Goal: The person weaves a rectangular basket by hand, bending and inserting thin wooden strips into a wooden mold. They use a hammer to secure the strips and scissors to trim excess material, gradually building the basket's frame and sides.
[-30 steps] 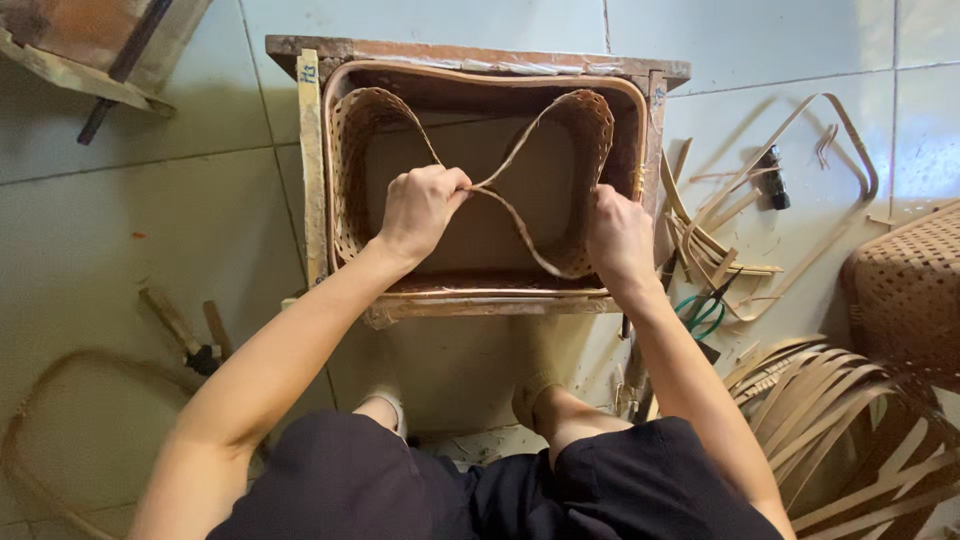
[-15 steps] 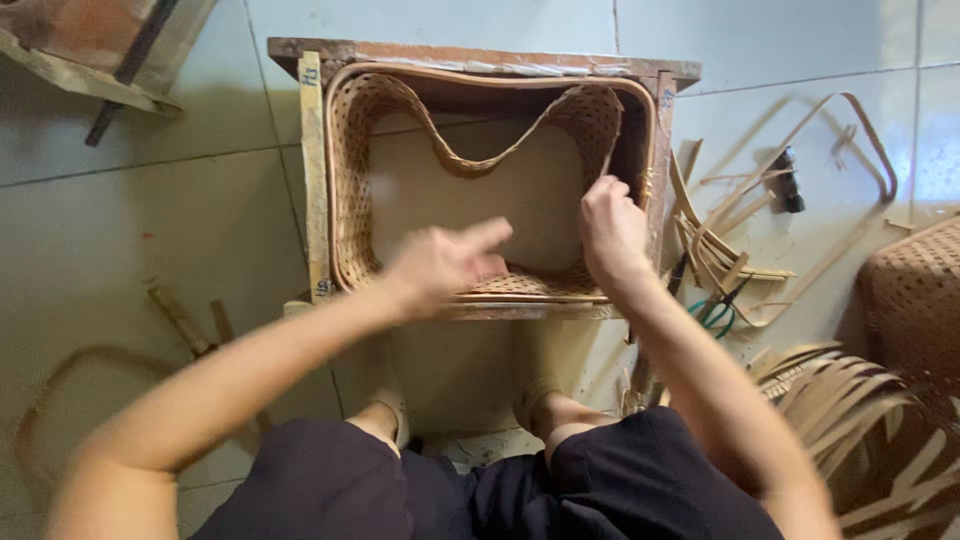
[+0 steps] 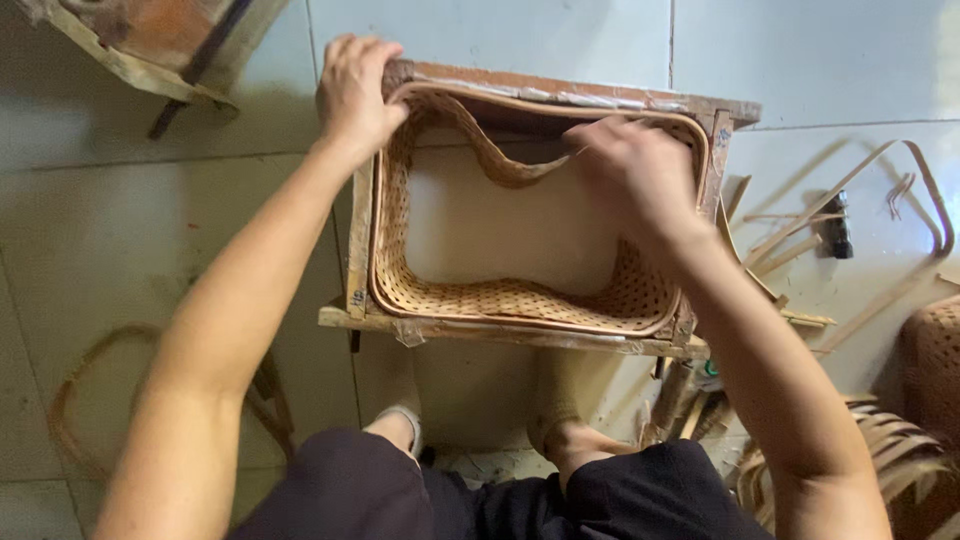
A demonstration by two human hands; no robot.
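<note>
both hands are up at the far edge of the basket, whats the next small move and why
Probably press the rim strip down along the far edge. The left hand grips the wooden frame's far-left corner, the right hand is at the far-right rim, and the woven basket wall between them dips in a wavy line.

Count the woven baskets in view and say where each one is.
2. One woven basket sits inside the wooden frame between both hands; another basket shows partly at the right edge. More may lie out of view.
</note>
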